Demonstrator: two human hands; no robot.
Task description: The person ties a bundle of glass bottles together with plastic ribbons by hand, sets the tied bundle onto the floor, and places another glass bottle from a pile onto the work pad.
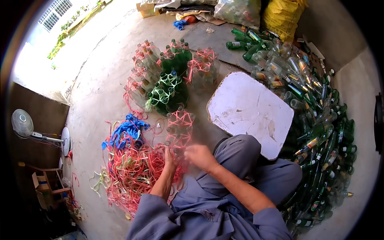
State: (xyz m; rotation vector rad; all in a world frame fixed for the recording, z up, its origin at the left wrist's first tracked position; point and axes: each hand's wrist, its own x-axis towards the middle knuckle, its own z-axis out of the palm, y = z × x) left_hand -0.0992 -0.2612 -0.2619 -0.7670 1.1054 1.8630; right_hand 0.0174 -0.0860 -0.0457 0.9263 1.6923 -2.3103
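A bundle of clear bottles (180,124) stands before my knees, with pink string crossed around the bottle necks. At its near left edge is my left hand (169,157), fingers closed against a bottle neck and string. My right hand (199,157) is at the near right side of the same bundle, smeared by motion, so its grip is unclear. A large tangle of pink string (134,172) lies left of my left hand, with blue string (127,132) on top. Beyond stand tied groups of green bottles (170,94) and clear bottles (203,70).
A white board (252,112) lies right of the bundle, by my knee. A big heap of loose bottles (316,132) lines the right wall. A yellow sack (285,18) and a filled clear bag (239,12) stand at the back. A fan (23,123) is far left.
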